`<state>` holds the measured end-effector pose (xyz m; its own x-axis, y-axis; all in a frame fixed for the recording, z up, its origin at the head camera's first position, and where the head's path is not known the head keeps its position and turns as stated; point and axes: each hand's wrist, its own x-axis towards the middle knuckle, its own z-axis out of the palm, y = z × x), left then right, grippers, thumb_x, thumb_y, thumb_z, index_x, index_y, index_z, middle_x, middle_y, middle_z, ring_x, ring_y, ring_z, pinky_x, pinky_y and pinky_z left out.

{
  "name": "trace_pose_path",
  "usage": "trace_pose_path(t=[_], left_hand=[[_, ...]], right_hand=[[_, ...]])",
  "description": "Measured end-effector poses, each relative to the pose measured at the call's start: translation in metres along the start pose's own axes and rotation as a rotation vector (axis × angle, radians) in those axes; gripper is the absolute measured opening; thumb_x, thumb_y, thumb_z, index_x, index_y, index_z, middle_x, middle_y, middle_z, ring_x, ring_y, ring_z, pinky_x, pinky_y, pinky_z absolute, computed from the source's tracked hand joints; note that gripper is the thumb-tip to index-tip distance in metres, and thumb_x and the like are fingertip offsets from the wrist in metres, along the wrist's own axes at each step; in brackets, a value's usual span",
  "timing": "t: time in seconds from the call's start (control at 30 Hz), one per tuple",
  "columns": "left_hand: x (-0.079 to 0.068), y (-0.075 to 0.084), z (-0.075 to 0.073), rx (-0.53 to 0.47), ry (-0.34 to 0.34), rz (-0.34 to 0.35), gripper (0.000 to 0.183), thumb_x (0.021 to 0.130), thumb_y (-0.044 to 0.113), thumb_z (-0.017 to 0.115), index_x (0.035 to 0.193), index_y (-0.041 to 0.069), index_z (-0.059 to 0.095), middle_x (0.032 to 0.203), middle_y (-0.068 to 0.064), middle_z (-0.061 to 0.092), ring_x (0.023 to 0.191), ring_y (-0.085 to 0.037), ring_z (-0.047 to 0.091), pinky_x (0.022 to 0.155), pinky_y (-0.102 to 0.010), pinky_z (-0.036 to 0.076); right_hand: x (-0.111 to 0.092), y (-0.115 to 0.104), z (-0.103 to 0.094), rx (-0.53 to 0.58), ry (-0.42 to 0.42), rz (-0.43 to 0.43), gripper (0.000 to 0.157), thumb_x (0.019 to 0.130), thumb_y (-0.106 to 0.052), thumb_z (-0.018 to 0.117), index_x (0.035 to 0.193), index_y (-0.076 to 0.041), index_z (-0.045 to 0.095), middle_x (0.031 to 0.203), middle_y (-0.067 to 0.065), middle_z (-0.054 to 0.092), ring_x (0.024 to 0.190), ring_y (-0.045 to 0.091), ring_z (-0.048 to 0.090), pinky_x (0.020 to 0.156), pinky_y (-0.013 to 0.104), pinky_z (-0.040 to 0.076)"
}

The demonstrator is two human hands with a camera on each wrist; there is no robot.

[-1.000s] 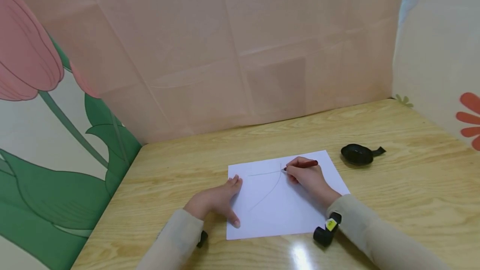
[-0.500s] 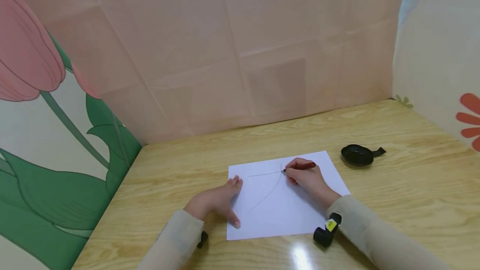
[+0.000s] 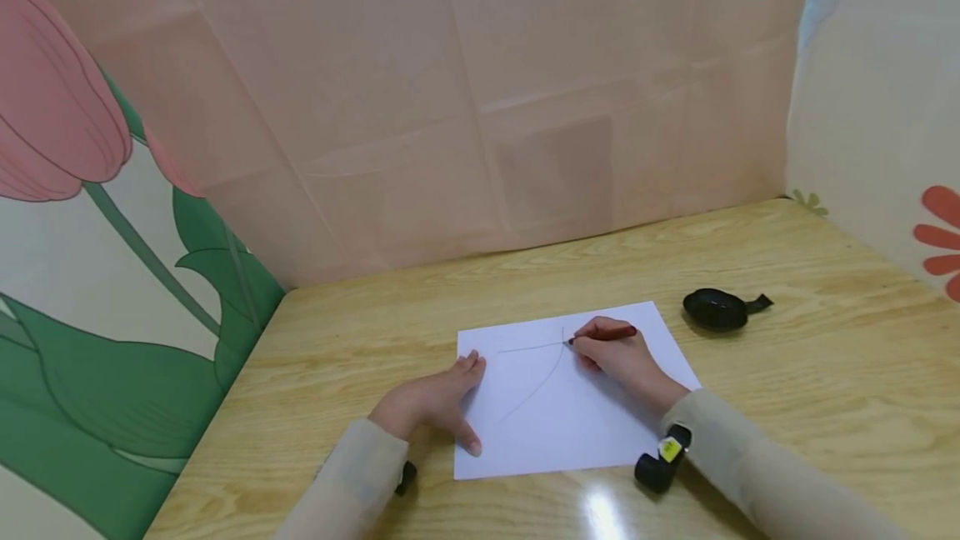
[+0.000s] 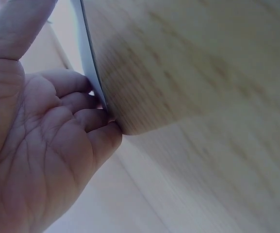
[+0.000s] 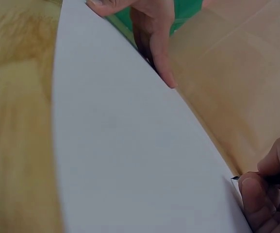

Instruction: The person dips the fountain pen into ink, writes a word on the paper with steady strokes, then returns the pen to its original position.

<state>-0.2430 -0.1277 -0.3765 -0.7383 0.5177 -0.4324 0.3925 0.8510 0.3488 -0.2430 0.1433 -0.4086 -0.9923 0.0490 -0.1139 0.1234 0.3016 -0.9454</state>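
Observation:
A white sheet of paper (image 3: 555,432) lies on the wooden table, bearing thin grey lines: a nearly level one, a short upright one and a long curve. My left hand (image 3: 435,402) rests on the sheet's left edge, thumb and fingers spread apart. The left wrist view shows the left palm (image 4: 47,141) with fingertips at the paper's edge. My right hand (image 3: 618,361) pinches a dark red pen (image 3: 621,332), its dark tip near the crossing of the lines. The right wrist view shows the pen's tip (image 5: 235,178) close to the paper, part of the barrel hidden by fingers.
A small black pan-shaped dish (image 3: 715,309) with a short handle stands right of the paper on the wooden table (image 3: 360,315). Behind the table hangs a pinkish sheet (image 3: 450,107). Flower-patterned panels (image 3: 877,132) border the sides.
The pen tilts slightly in my right hand, its tip staying near the crossing lines. My right wrist shifts a little to the right. The left hand and paper stay almost still.

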Motion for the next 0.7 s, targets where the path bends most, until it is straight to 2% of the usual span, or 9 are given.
trace_pose_path(t=[0.23,0.53,0.7], left_hand=[[-0.003,0.003,-0.001,-0.013,0.003,0.010,0.117,0.062,0.032,0.085,0.149,0.004,0.011,0.156,-0.012,0.000,0.143,-0.025,0.003,0.115,-0.039,0.012],[-0.003,0.002,-0.002,-0.006,-0.001,0.005,0.117,0.062,0.033,0.084,0.149,0.004,0.011,0.156,-0.011,0.000,0.143,-0.025,0.002,0.115,-0.039,0.012],[-0.003,0.003,-0.001,-0.014,-0.003,0.004,0.117,0.062,0.033,0.084,0.149,0.005,0.011,0.156,-0.010,0.001,0.143,-0.024,0.002,0.115,-0.039,0.012]], right_hand=[[-0.003,0.002,-0.005,-0.003,-0.011,0.003,0.018,0.086,-0.019,0.061,0.095,-0.004,0.064,0.068,0.003,0.058,0.067,0.017,0.052,0.060,0.026,0.043],[-0.004,0.008,-0.010,-0.032,0.002,-0.045,0.014,0.081,-0.013,0.060,0.090,-0.003,0.064,0.062,0.000,0.056,0.061,0.014,0.051,0.054,0.024,0.042],[-0.006,0.010,-0.015,-0.054,-0.005,-0.034,0.014,0.082,-0.014,0.060,0.091,-0.004,0.065,0.063,0.001,0.057,0.062,0.015,0.051,0.056,0.024,0.041]])
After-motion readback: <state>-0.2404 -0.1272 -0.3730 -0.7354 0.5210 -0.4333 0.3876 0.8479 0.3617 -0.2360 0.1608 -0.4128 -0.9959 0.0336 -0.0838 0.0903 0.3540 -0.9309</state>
